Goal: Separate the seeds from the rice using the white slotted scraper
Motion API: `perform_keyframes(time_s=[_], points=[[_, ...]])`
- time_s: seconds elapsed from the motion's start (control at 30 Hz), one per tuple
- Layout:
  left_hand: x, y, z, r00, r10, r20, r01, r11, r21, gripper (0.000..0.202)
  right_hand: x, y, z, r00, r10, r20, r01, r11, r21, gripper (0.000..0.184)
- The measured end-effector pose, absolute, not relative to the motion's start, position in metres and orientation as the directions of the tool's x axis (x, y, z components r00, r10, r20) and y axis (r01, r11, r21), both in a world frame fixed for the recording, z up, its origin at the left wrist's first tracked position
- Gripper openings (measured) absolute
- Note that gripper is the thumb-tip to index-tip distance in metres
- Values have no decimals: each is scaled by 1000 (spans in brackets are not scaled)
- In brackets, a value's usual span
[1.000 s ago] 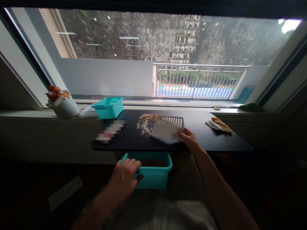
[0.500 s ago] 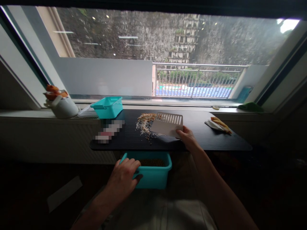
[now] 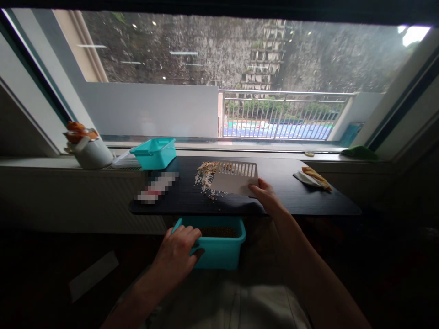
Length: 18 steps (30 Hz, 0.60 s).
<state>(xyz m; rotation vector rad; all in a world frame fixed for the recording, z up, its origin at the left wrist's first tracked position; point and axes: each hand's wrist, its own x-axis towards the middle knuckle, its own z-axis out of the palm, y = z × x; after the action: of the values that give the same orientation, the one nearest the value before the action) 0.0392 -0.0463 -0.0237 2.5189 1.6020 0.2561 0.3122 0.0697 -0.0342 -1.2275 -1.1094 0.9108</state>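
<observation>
My right hand (image 3: 267, 197) grips the near right corner of a white slotted scraper (image 3: 235, 178) that lies tilted on the black tabletop (image 3: 291, 201), its left edge against a pile of mixed grains (image 3: 207, 176). My left hand (image 3: 176, 258) is wrapped round the left rim of a teal bin (image 3: 219, 249) held below the table's front edge; dark grains lie inside it.
A second teal bin (image 3: 155, 153) stands at the table's back left beside a clear lid. A pale pot (image 3: 89, 153) with orange things sits on the sill. A blurred packet (image 3: 157, 187) lies left of the grains; a snack on paper (image 3: 313, 178) lies at the right.
My right hand has slid the scraper leftward and slightly back, further into the grain pile. A few grains now lie nearer the front edge. The left hand and bin have stayed put.
</observation>
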Motion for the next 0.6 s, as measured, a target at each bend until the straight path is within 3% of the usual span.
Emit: perform_keyframes(time_s=[0.27, 0.6], points=[[27, -47, -26, 423, 903, 73, 875, -428, 228, 7, 292, 83, -41, 145, 972, 185, 101, 172, -980, 33], [30, -46, -22, 418, 906, 63, 875, -420, 239, 8, 306, 61, -34, 152, 973, 172, 84, 160, -983, 34]])
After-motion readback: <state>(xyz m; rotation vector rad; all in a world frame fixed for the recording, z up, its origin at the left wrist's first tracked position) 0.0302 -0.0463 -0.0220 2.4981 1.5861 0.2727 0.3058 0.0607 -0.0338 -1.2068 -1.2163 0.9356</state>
